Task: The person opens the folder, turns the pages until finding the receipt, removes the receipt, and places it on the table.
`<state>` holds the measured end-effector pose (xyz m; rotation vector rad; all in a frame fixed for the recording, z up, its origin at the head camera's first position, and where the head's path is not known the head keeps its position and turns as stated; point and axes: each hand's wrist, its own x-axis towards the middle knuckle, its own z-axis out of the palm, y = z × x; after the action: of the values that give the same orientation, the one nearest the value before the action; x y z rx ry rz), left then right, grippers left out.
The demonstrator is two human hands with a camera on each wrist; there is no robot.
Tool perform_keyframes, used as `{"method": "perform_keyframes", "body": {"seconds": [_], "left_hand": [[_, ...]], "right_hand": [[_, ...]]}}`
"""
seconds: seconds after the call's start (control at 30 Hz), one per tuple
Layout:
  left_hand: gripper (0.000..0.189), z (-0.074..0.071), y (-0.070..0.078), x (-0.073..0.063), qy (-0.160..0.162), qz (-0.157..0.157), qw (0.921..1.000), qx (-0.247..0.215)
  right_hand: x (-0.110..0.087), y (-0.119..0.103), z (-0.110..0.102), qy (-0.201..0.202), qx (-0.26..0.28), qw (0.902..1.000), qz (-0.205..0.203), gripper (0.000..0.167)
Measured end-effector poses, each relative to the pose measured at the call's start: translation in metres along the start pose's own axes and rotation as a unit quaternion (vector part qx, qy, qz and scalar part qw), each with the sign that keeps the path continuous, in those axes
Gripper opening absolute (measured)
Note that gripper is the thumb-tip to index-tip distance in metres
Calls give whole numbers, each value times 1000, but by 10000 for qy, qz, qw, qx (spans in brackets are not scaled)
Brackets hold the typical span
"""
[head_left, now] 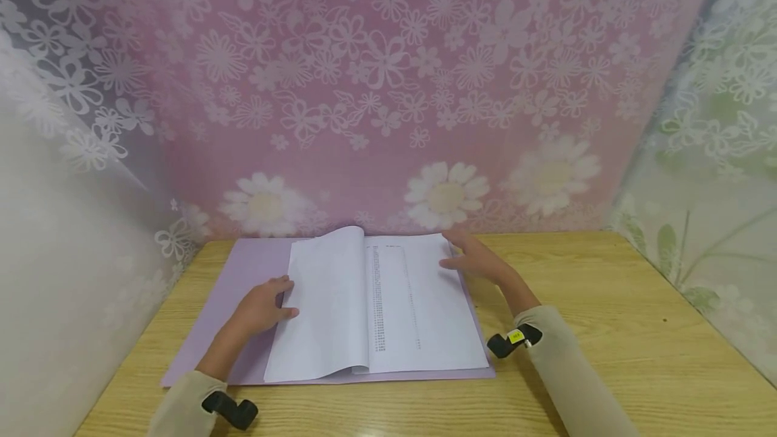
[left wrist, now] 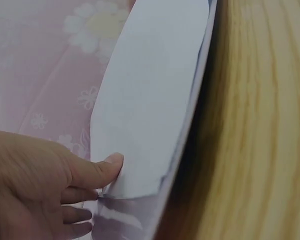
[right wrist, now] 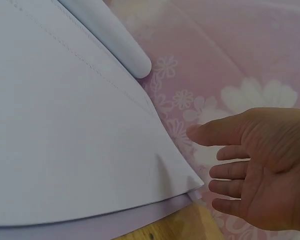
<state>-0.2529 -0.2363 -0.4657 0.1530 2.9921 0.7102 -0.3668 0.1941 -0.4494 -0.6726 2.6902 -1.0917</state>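
A stack of white pages lies open on a light purple folder (head_left: 209, 329) on the table. The left page (head_left: 318, 309) is blank and bulges up along the fold. On the right page (head_left: 434, 309) are narrow columns of small print, too small to read. My left hand (head_left: 261, 307) is at the left page's outer edge. In the left wrist view its thumb (left wrist: 107, 167) lies over the page, and the other fingers extend by the edge. Beside the right page's upper outer edge is my right hand (head_left: 476, 258), fingers spread and holding nothing.
The wooden table (head_left: 577, 288) extends to the right of the folder and in front of it. A pink flowered curtain (head_left: 388, 100) hangs right behind the table. Pale flowered curtains stand at left and right. Each wrist wears a black device (head_left: 231, 410).
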Motion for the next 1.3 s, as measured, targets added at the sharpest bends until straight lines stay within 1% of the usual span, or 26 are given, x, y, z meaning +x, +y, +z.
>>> {"method": "perform_keyframes", "body": {"seconds": [0.07,0.13,0.2,0.3,0.43,0.53,0.63,0.73,0.8,0.93,1.03,1.1,1.2,1.3], "left_hand": [[64,0,-3,0,-137,195,9997,5],[63,-2,-5,-1,-241,320,9992,20],[63,-5,-6,-1,-301,384,9988,50],[62,-9,-6,-3,-349,477,9982,134],[61,-10,-7,-3,-381,559,9976,168],[61,-9,-8,-2,-369,581,9975,174],[61,-10,-7,-1,-342,608,9974,182],[60,-9,-6,-2,-351,562,9978,92],[59,-9,-5,-3,-353,564,9977,85],[58,-6,-4,-4,-344,512,9981,62],[57,-6,-3,-4,-332,512,9981,67],[57,-5,-2,-3,-324,525,9981,71],[58,-5,-3,-3,-347,516,9980,101],[58,-5,-4,-2,-368,445,9983,75]], "right_hand": [[2,3,2,-13,13,10000,49,76],[4,6,3,-34,29,9999,101,77],[5,9,4,-36,63,9999,154,79],[8,13,6,-53,61,9999,129,80],[12,20,6,-15,157,9998,119,79],[14,26,4,56,422,9989,170,77],[17,31,3,102,813,9966,126,76],[21,35,4,128,1142,9934,68,75],[25,36,5,162,1199,9926,27,74],[32,35,6,201,968,9950,-103,72],[36,32,4,206,503,9983,-188,69],[39,30,2,203,257,9993,-152,68],[43,27,0,157,64,9998,-87,67],[47,25,0,115,68,9999,13,66]]}}
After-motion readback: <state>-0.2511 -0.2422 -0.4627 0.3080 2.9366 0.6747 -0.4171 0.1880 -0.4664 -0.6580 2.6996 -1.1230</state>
